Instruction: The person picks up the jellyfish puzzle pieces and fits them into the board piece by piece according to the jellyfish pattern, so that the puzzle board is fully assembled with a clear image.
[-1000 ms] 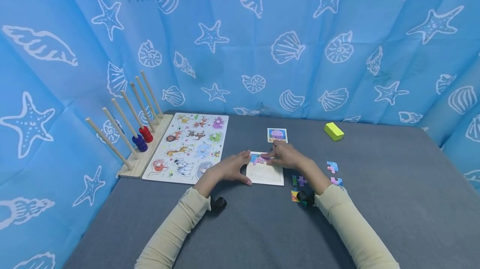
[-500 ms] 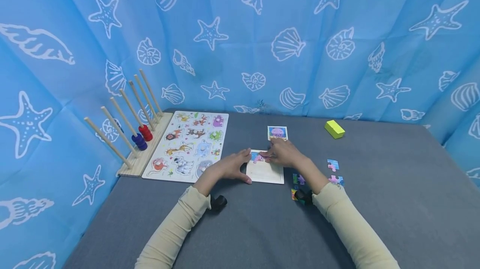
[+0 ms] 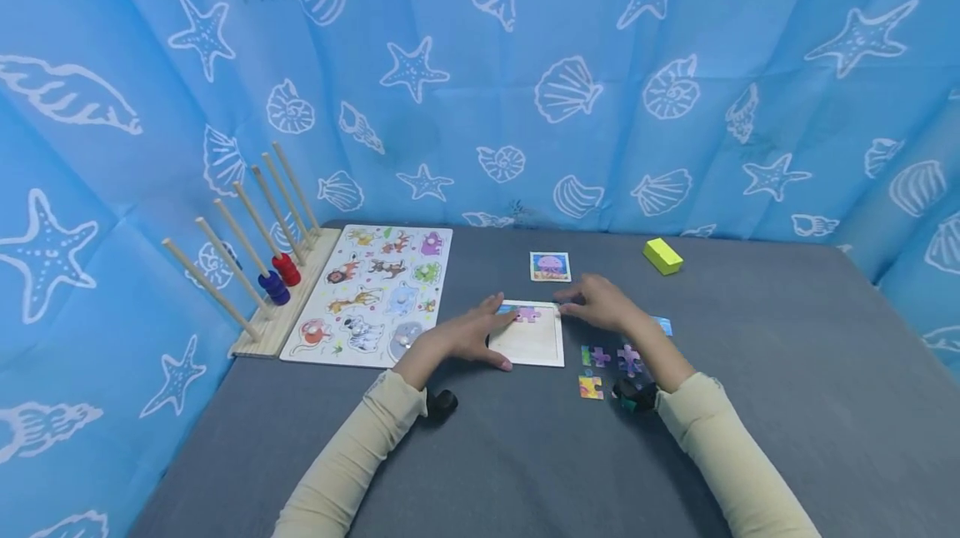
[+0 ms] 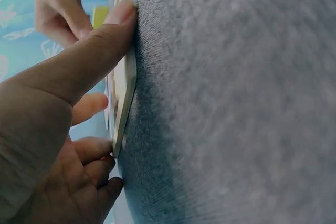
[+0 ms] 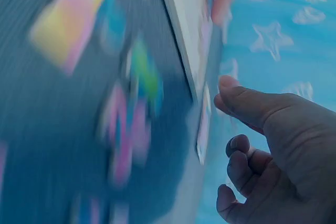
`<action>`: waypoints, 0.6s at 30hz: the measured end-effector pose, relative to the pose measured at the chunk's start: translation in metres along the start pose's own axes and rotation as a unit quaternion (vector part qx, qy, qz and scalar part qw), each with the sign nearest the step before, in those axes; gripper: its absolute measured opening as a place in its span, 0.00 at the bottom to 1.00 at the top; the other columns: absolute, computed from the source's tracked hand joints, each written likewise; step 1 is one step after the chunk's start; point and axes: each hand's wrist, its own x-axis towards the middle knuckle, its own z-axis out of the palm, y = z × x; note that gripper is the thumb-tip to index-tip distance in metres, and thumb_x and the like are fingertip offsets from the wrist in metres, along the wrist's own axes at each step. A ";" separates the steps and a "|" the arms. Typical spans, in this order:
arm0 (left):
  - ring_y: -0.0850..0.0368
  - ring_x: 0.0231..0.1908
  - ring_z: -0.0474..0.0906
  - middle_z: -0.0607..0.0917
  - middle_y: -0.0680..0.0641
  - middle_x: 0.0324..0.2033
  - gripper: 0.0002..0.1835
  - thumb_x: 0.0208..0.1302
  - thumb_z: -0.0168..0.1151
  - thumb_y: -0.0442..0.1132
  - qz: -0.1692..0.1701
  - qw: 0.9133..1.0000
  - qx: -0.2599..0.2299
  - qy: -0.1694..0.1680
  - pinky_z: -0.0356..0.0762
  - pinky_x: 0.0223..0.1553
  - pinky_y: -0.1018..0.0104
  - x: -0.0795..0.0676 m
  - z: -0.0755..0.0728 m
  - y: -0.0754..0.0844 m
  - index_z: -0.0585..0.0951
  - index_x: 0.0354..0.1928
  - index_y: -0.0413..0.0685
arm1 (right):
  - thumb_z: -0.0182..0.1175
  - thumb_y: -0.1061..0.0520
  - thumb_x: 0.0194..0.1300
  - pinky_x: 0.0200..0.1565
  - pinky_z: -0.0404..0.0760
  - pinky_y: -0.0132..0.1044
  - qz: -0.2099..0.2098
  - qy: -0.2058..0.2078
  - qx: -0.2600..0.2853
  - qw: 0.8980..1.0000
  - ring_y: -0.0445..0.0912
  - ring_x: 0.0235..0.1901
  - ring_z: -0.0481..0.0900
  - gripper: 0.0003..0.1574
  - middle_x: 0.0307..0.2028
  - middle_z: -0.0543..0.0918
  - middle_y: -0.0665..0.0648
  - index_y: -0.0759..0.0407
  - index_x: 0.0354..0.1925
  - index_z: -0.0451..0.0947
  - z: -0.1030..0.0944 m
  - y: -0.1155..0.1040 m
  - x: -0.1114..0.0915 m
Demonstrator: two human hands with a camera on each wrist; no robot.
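Note:
A shallow wooden puzzle tray (image 3: 528,349) lies on the dark cloth, with joined jigsaw pieces (image 3: 527,315) along its far left part. My left hand (image 3: 461,338) holds the tray's left side. In the left wrist view, the thumb presses along the tray's edge (image 4: 126,80) and the other fingers bend at its corner, while the index finger reaches over toward the pieces. At the tray's far right corner is my right hand (image 3: 600,303), which shows nothing between its loosely bent fingers in the right wrist view. Loose jigsaw pieces (image 3: 590,387) lie right of the tray, partly under the right forearm.
A small jellyfish picture card (image 3: 550,266) lies behind the tray. A yellow block (image 3: 663,256) stands at the back right. On the left are a white animal knob puzzle (image 3: 386,292) and a wooden peg rack (image 3: 258,345) with red and blue rings. A blue shell-print curtain (image 3: 457,122) hangs behind.
My right hand has let go of the jigsaw piece in the tray and moved right to the tray's corner, uncovering the pieces. The left hand stays at the tray's left side.

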 end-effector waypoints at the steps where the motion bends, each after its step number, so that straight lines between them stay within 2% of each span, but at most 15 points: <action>1: 0.49 0.72 0.32 0.37 0.46 0.72 0.49 0.52 0.62 0.62 -0.004 1.000 0.000 0.000 0.47 0.68 0.46 0.000 0.000 0.000 0.48 0.72 0.62 | 0.61 0.56 0.59 0.25 0.59 0.33 0.018 0.006 -0.005 1.000 0.42 0.21 0.57 0.20 0.17 0.66 0.51 0.65 0.48 0.80 -0.006 0.005 -0.007; 4: 0.49 0.72 0.33 0.38 0.45 0.73 0.49 0.52 0.62 0.62 -0.004 1.000 0.008 0.005 0.46 0.69 0.47 0.001 0.000 0.001 0.49 0.72 0.63 | 0.61 0.56 0.60 0.26 0.59 0.34 0.069 0.023 -0.014 0.997 0.44 0.24 0.59 0.22 0.21 0.63 0.54 0.65 0.51 0.78 -0.022 0.022 -0.032; 7: 0.48 0.72 0.34 0.40 0.45 0.72 0.49 0.52 0.62 0.62 -0.002 1.000 0.015 0.008 0.46 0.69 0.48 -0.001 0.000 0.003 0.49 0.72 0.62 | 0.60 0.56 0.60 0.26 0.58 0.35 0.101 0.036 -0.014 0.994 0.45 0.25 0.59 0.24 0.23 0.63 0.54 0.66 0.53 0.76 -0.035 0.042 -0.058; 12: 0.48 0.72 0.34 0.40 0.45 0.72 0.48 0.52 0.62 0.62 -0.004 1.000 0.012 0.006 0.46 0.69 0.48 -0.003 -0.001 0.002 0.50 0.72 0.61 | 0.62 0.58 0.59 0.25 0.56 0.34 0.110 0.048 -0.011 0.993 0.43 0.23 0.56 0.24 0.21 0.62 0.53 0.69 0.52 0.75 -0.040 0.072 -0.090; 18: 0.49 0.72 0.35 0.40 0.45 0.72 0.48 0.52 0.62 0.62 0.001 1.000 0.007 0.004 0.46 0.69 0.49 0.000 0.000 0.003 0.50 0.71 0.61 | 0.63 0.58 0.57 0.23 0.60 0.31 0.114 0.047 0.040 0.992 0.40 0.22 0.60 0.24 0.22 0.66 0.53 0.69 0.51 0.76 -0.043 0.084 -0.112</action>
